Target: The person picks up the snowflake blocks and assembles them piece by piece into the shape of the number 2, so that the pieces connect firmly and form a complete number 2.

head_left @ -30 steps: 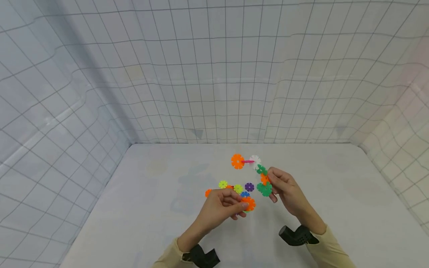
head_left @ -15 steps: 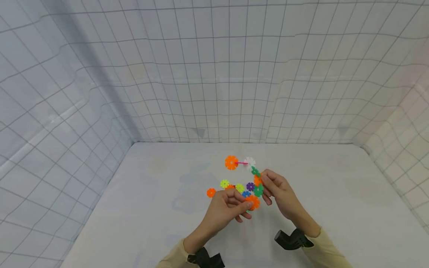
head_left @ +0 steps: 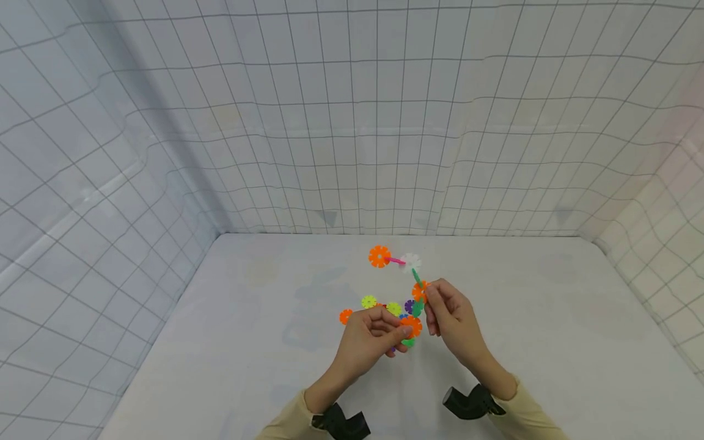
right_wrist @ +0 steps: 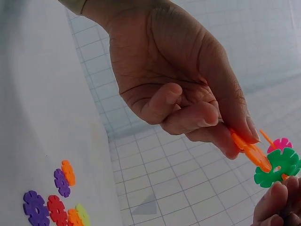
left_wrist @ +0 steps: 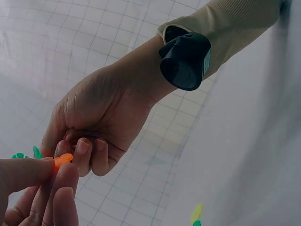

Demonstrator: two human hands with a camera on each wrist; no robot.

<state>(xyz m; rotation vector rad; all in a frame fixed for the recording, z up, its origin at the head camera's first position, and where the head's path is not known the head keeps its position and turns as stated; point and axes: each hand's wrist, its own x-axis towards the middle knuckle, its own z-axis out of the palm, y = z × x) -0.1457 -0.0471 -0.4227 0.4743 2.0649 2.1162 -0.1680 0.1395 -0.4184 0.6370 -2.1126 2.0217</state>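
Observation:
In the head view my left hand (head_left: 363, 336) pinches an orange notched flower disc (head_left: 412, 327) between thumb and fingertips. A green disc (head_left: 408, 342) shows just under it. My right hand (head_left: 455, 315) pinches another orange disc (head_left: 420, 291), part of a linked chain. Above that grip the chain runs through a green disc (head_left: 417, 277), a white disc (head_left: 410, 263) and a pink disc seen edge-on (head_left: 396, 261) to an orange end disc (head_left: 379, 256). Below it hangs a green disc (head_left: 418, 307), close over the left hand's orange disc. The left fingers hide part of their piece.
Several more discs lie around the left hand on the white table (head_left: 264, 342), among them an orange disc (head_left: 345, 316), a yellow disc (head_left: 369, 302) and a purple disc (head_left: 409, 307). A red disc (right_wrist: 57, 210) shows in the right wrist view. Grid-patterned sheets rise behind and at both sides.
My right hand has come left, bringing the chain nearer the left hand. The chain's lower green disc has turned from face-on towards edge-on. My left hand keeps its pinch, nearly still.

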